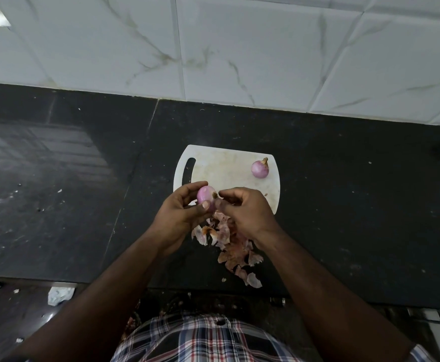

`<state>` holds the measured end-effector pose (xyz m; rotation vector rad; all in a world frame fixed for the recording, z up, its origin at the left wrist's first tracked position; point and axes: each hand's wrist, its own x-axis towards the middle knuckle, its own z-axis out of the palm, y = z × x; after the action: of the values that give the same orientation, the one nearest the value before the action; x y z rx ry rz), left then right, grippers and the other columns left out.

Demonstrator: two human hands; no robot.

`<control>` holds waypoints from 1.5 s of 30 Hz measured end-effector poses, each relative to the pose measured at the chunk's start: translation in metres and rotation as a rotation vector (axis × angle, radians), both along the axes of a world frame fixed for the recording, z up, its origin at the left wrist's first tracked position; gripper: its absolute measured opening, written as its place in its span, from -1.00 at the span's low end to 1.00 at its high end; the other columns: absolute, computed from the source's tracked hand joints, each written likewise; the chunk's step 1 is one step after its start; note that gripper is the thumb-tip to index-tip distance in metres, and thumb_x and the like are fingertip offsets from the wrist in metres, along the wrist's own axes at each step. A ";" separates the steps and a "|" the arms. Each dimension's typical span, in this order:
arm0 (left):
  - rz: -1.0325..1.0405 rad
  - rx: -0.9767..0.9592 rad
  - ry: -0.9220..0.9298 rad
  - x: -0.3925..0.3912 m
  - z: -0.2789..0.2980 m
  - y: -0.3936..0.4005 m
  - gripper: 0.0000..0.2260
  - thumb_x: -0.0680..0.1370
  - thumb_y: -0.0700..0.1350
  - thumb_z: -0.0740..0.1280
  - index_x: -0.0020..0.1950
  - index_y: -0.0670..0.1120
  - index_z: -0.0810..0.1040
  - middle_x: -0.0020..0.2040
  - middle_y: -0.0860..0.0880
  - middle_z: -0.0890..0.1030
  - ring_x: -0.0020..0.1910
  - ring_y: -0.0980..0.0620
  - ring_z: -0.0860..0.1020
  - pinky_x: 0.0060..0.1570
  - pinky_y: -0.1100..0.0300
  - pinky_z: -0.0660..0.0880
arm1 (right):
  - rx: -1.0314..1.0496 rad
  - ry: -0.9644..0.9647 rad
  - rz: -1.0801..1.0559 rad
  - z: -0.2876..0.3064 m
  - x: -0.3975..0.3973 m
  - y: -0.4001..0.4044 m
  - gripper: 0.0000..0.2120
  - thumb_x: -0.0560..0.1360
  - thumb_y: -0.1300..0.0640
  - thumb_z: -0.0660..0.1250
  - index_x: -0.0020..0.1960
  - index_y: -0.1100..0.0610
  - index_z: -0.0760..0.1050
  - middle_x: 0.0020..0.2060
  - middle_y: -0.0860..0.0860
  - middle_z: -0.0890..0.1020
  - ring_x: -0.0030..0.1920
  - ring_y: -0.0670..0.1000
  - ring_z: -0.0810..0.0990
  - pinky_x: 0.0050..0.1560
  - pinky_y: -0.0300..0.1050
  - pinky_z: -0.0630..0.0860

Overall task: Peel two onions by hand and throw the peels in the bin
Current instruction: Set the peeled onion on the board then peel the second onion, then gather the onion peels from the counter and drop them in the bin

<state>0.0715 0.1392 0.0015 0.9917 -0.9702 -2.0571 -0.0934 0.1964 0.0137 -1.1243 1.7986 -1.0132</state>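
My left hand (184, 212) grips a small pink onion (205, 195) above the near left corner of a white cutting board (221, 165). My right hand (245, 211) pinches at the onion's brown root end, fingers curled. A second peeled pink onion (260, 169) with a dry stalk lies on the board's far right corner. A heap of papery pink and brown peels (233, 246) lies on the black counter below my hands, partly hidden by them.
The black stone counter (357, 205) runs left to right, backed by a white marble-tiled wall (239, 48). Scraps of white paper (59, 295) lie near the counter's front left edge. No bin shows in this view.
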 end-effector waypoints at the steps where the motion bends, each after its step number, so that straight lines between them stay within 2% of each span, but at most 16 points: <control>1: -0.013 0.016 0.021 0.000 0.001 0.000 -0.56 0.47 -0.36 0.38 0.35 -0.20 0.50 0.31 -0.21 0.56 0.16 -0.18 0.64 0.11 0.02 0.63 | -0.030 0.012 -0.018 0.000 0.002 -0.001 -0.74 0.46 0.00 0.49 0.09 0.09 0.68 -0.09 -0.07 0.72 -0.05 -0.10 0.68 0.04 -0.04 0.65; 5: -0.100 0.056 0.051 0.004 0.002 -0.001 -0.55 0.46 -0.29 0.38 0.35 -0.18 0.51 0.30 -0.25 0.57 0.15 -0.20 0.64 0.07 0.04 0.64 | -0.128 0.091 -0.084 -0.012 -0.001 0.000 -0.94 0.51 0.16 0.44 -0.06 0.10 0.70 -0.22 -0.09 0.71 -0.19 -0.10 0.66 -0.06 0.01 0.64; 7: -0.100 0.050 0.040 0.004 0.001 -0.003 -0.57 0.47 -0.26 0.38 0.35 -0.16 0.52 0.31 -0.24 0.56 0.17 -0.22 0.64 0.11 -0.02 0.63 | -0.062 0.178 -0.050 -0.015 -0.008 0.004 -0.81 0.55 0.24 0.36 0.08 0.06 0.69 -0.07 -0.07 0.73 -0.05 -0.11 0.66 0.02 -0.26 0.60; 8: -0.081 0.045 0.029 0.003 0.000 -0.006 -0.57 0.46 -0.25 0.39 0.34 -0.15 0.53 0.31 -0.23 0.54 0.17 -0.21 0.64 0.12 -0.03 0.63 | -0.009 0.235 0.000 -0.016 -0.012 0.007 -0.72 0.56 0.27 0.31 0.18 0.05 0.66 0.05 -0.06 0.72 0.06 -0.12 0.65 0.07 -0.44 0.50; 9: -0.060 0.035 0.005 0.003 0.000 -0.009 -0.58 0.46 -0.25 0.40 0.32 -0.13 0.54 0.32 -0.24 0.51 0.17 -0.20 0.63 0.11 -0.04 0.63 | 0.026 0.297 0.047 -0.017 -0.017 0.010 -0.66 0.56 0.30 0.27 0.26 0.05 0.62 0.15 -0.04 0.69 0.16 -0.11 0.62 0.11 -0.53 0.40; 12: -0.035 -0.155 -0.283 -0.003 -0.002 -0.025 -0.58 0.48 -0.24 0.48 0.32 -0.04 0.56 0.31 -0.21 0.47 0.19 -0.14 0.61 0.08 -0.01 0.64 | 0.011 0.450 0.022 -0.022 -0.039 0.019 -0.65 0.56 0.27 0.28 0.31 0.11 0.58 0.28 0.02 0.62 0.31 -0.01 0.54 0.32 -0.33 0.32; 15: -0.069 -0.481 -0.662 -0.018 -0.006 -0.045 -0.47 0.47 -0.10 0.54 0.41 0.00 0.47 0.26 -0.05 0.52 0.16 -0.02 0.58 0.10 0.06 0.62 | 0.047 0.568 -0.035 -0.033 -0.066 0.020 -0.62 0.59 0.06 0.32 0.38 0.13 0.51 0.37 0.05 0.53 0.39 0.06 0.47 0.41 -0.07 0.36; 20: -0.174 -0.771 -0.888 -0.057 -0.010 -0.069 -0.49 0.49 -0.10 0.51 0.41 -0.06 0.46 0.21 0.00 0.54 0.10 0.05 0.54 0.05 0.19 0.47 | 0.216 0.676 0.085 -0.055 -0.067 0.010 -0.43 0.66 -0.11 0.09 0.55 0.19 0.20 0.54 0.12 0.28 0.56 0.09 0.18 0.57 0.06 0.00; 23: -0.218 -0.841 -0.932 -0.069 -0.022 -0.078 -0.49 0.48 -0.09 0.52 0.40 -0.05 0.48 0.21 -0.03 0.57 0.10 0.01 0.52 0.05 0.20 0.42 | 0.190 0.664 0.193 -0.067 -0.037 0.015 -0.38 0.63 -0.11 -0.04 0.57 0.23 0.13 0.57 0.17 0.20 0.59 0.11 0.08 0.58 0.05 -0.09; 26: -0.226 -0.844 -0.943 -0.073 -0.034 -0.085 -0.48 0.46 -0.11 0.52 0.40 -0.04 0.47 0.25 -0.06 0.58 0.17 -0.02 0.52 0.07 0.20 0.41 | 0.077 0.570 0.362 -0.071 -0.016 0.026 -0.38 0.60 -0.10 -0.06 0.56 0.20 0.18 0.56 0.12 0.24 0.59 0.06 0.11 0.57 -0.07 -0.08; 29: -0.217 -0.829 -0.944 -0.077 -0.036 -0.090 -0.45 0.46 -0.14 0.52 0.43 -0.03 0.45 0.29 -0.06 0.56 0.20 -0.02 0.52 0.11 0.19 0.41 | 0.032 0.541 0.262 -0.067 -0.032 0.018 -0.44 0.63 -0.09 0.05 0.55 0.15 0.24 0.56 0.07 0.26 0.58 0.00 0.12 0.58 0.01 0.06; 31: -0.226 -0.807 -0.933 -0.078 -0.037 -0.091 -0.39 0.46 -0.16 0.53 0.47 -0.02 0.40 0.32 -0.06 0.55 0.25 -0.03 0.52 0.17 0.17 0.44 | 0.062 0.558 0.192 -0.064 -0.048 0.007 -0.42 0.63 -0.10 0.11 0.55 0.16 0.22 0.56 0.09 0.23 0.59 0.03 0.11 0.58 0.04 0.05; 36: -0.230 -0.713 -0.864 -0.071 -0.040 -0.092 -0.18 0.41 -0.16 0.58 0.58 -0.02 0.22 0.38 -0.05 0.50 0.32 -0.04 0.50 0.32 0.05 0.44 | 0.126 0.653 0.266 -0.071 -0.033 -0.009 -0.28 0.54 -0.20 -0.08 0.55 0.22 0.19 0.56 0.19 0.21 0.59 0.14 0.06 0.57 0.05 -0.09; 41: -0.275 -0.708 -0.904 -0.057 -0.040 -0.094 -0.18 0.47 -0.15 0.53 0.61 -0.03 0.15 0.46 -0.05 0.45 0.40 -0.06 0.45 0.32 0.08 0.39 | 0.014 0.572 0.502 -0.068 -0.005 -0.003 -0.50 0.63 0.00 0.09 0.49 0.21 0.33 0.51 0.13 0.34 0.56 0.06 0.21 0.58 -0.02 0.02; 43: -0.271 -0.706 -0.915 -0.050 -0.039 -0.095 -0.21 0.49 -0.15 0.51 0.61 -0.04 0.15 0.49 -0.05 0.41 0.41 -0.08 0.44 0.36 0.01 0.42 | -0.040 0.549 0.472 -0.066 -0.009 -0.002 -0.53 0.61 0.00 0.12 0.45 0.18 0.41 0.47 0.09 0.41 0.52 0.02 0.29 0.55 -0.03 0.15; 45: -0.268 -0.736 -0.956 -0.039 -0.041 -0.095 -0.29 0.52 -0.13 0.47 0.59 -0.05 0.20 0.50 -0.05 0.40 0.41 -0.08 0.44 0.37 -0.04 0.42 | -0.063 0.606 0.348 -0.067 -0.018 -0.006 -0.47 0.58 -0.08 0.11 0.45 0.17 0.42 0.47 0.09 0.42 0.52 0.04 0.29 0.55 0.04 0.15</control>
<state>0.0328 0.0437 -0.0395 1.4564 -2.2225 -1.1120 -0.1116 0.1903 -0.0535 -1.8521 1.9224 -0.5529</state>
